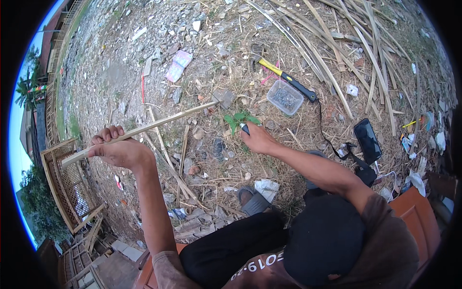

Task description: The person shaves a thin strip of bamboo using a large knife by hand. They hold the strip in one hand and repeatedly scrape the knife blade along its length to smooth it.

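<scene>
My left hand (126,150) grips a long, pale wooden strip (166,121) near its left end, fingers curled round it. The strip slants up to the right, and its far end meets a flat grey-brown block (224,98) on the ground. Lower and to the right, my right hand (260,139) is closed round a small dark-handled tool (245,129) with a pale tip. My fingers hide most of that tool, so its kind is unclear. Its tip points at a green leafy weed (236,120) just beyond the hand. The tool and the strip are apart.
A yellow-and-black hammer (288,79) lies beside a clear plastic tub of nails (285,98). Long wooden strips (356,43) are heaped at the upper right. A phone (367,139) sits at the right. A lattice wooden frame (70,185) stands at the left. Rubble and litter cover the ground.
</scene>
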Motion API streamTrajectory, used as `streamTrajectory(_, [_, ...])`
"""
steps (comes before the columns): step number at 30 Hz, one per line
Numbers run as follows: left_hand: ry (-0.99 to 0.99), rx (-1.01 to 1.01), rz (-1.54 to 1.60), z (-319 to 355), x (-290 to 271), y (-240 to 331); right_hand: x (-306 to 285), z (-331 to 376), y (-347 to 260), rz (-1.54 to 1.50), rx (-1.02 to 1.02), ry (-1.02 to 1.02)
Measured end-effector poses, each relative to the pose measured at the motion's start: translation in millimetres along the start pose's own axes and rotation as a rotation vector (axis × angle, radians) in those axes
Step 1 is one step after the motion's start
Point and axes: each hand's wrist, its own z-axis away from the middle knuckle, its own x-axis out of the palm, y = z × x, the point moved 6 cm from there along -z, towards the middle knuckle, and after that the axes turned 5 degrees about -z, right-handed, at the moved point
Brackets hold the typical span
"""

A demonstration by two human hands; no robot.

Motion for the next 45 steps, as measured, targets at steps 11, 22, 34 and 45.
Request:
streamTrajectory(11, [-0.054,0.053,0.047,0.4,-5.4,4.2,4.5,72.3,-143.7,-0.111,-0.525,-0.048])
streamTrajectory(22, [-0.035,0.065,0.04,8.0,-17.5,6.8,14.1,74.7,-133.0,-0.064,-0.509,-0.062])
streamTrajectory(34, [-0.133,0.108,0.072,24.9,-2.3,15.0,9.4,41.1,-107.4,-0.097,-0.429,-0.015])
streamTrajectory(45, [-0.135,0.158,0.13,15.4,0.3,17.3,-17.2,26.5,-121.6,0.022,-0.484,0.015])
